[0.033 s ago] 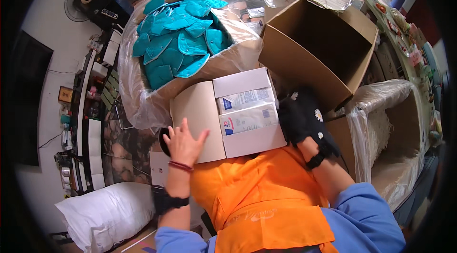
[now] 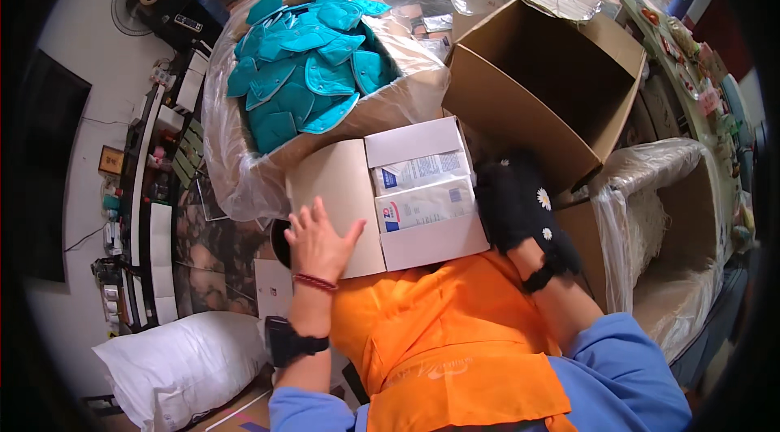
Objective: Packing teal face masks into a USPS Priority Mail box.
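A white cardboard box (image 2: 435, 250) stands at the front of my orange apron, its large flap (image 2: 341, 176) folded out to the left and two short flaps lying partly over the opening. Inside, two white printed packets (image 2: 425, 206) lie side by side. My bare left hand (image 2: 318, 241) rests on the big flap with fingers spread and thumb apart, gripping nothing. Against the box's right side is my right hand (image 2: 513, 198), covered by a black glove with white daisies; its fingers blend into the dark and their pose is hidden.
Beyond is a plastic-lined carton (image 2: 416, 97) heaped with teal fabric pieces (image 2: 305, 58). An open brown carton (image 2: 524, 87) stands back right, another plastic-lined carton (image 2: 678, 213) right. A white sack (image 2: 187, 363) lies lower left, near a shelf unit (image 2: 162, 245).
My left hand has shifted very slightly on the flap, and its wrist has moved a little to the right. Otherwise the scene looks the same.
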